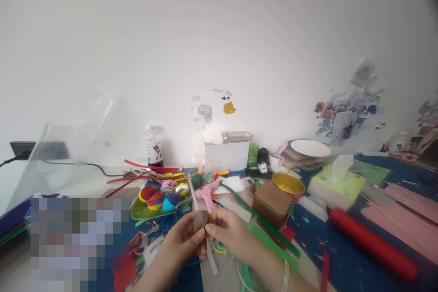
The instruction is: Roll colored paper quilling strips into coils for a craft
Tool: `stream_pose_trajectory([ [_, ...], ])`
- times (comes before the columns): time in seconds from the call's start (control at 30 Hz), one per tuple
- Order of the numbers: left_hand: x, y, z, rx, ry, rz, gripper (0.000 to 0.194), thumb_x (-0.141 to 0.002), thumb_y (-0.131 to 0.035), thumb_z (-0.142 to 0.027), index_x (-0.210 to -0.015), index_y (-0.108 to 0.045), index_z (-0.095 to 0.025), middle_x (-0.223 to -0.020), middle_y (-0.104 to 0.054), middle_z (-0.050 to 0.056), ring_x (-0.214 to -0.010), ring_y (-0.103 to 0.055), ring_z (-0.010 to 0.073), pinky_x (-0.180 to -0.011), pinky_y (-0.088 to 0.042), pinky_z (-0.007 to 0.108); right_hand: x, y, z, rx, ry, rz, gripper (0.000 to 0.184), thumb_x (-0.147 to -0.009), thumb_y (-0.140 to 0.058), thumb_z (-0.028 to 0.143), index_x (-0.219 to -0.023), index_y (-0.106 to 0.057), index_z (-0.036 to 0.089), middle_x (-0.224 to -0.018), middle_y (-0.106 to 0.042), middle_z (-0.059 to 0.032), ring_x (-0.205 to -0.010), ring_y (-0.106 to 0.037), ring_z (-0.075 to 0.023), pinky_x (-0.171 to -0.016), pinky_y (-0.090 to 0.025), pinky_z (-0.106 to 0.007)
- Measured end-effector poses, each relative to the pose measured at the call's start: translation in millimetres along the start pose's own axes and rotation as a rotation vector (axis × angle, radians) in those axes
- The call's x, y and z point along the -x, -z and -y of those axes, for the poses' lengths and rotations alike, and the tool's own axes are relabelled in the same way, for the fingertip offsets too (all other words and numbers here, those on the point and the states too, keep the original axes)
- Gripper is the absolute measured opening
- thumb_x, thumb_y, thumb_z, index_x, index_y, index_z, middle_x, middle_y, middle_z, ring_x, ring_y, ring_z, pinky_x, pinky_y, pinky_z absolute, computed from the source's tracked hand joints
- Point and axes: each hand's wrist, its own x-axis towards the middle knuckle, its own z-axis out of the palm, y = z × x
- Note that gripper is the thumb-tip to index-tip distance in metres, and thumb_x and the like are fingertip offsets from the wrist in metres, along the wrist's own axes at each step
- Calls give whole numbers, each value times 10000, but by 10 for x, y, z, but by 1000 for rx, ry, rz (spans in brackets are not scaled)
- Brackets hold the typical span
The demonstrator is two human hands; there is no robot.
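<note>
Brown, ridged, rounded piece (pixel 201 221) between 2 bare hands (pixel 230 229)

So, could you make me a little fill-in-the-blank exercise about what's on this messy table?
1. The left hand and right hand hold a small ____ coloured round thing.
2. The glue gun just beyond the hands is ____.
3. A shiny bracelet circles the person's ____ wrist.
4. In the picture, the drink bottle stands to the ____ of the white box.

Missing words: brown; pink; right; left.
</note>
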Motion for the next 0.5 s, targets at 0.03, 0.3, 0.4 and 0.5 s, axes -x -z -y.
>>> stream_pose_trajectory([
  [0.03,-5,4,4,-5,-4,-8,517,-602,-744,-418,-987,-521,-155,-608,-592,-25,-441,-516,92,-482,-420,234,2,-2,5,36,7,-10,253,-767,-553,376,-661,-475,160,-624,-457,30,-595,-418,-98,-562,-329,-225],
  [0.3,17,-12,-35,-50,-21,-43,532,-577,-758,-417,-971,-502,-167,-620,-586,-38,-409,-501,77,-446,-415,226,25,-28,15,144,69,-72,160,-760,-513,229,-625,-453,167,-628,-428,37,-623,-409,-102,-589,-331,-224],
  [0.4,9,-3,-41,-63,-34,-47,515,-568,-767,-402,-949,-503,-178,-638,-586,-42,-412,-511,73,-447,-414,220,6,-15,-55,41,35,-21,221,-797,-497,318,-642,-456,165,-618,-450,28,-602,-431,-102,-577,-339,-225],
  [0.5,-17,26,-16,-83,-45,-9,525,-564,-766,-409,-951,-488,-189,-696,-601,-29,-398,-521,73,-435,-422,226,-17,7,-112,-6,9,-3,278,-801,-498,387,-644,-448,163,-600,-458,26,-569,-424,-95,-540,-324,-218],
])
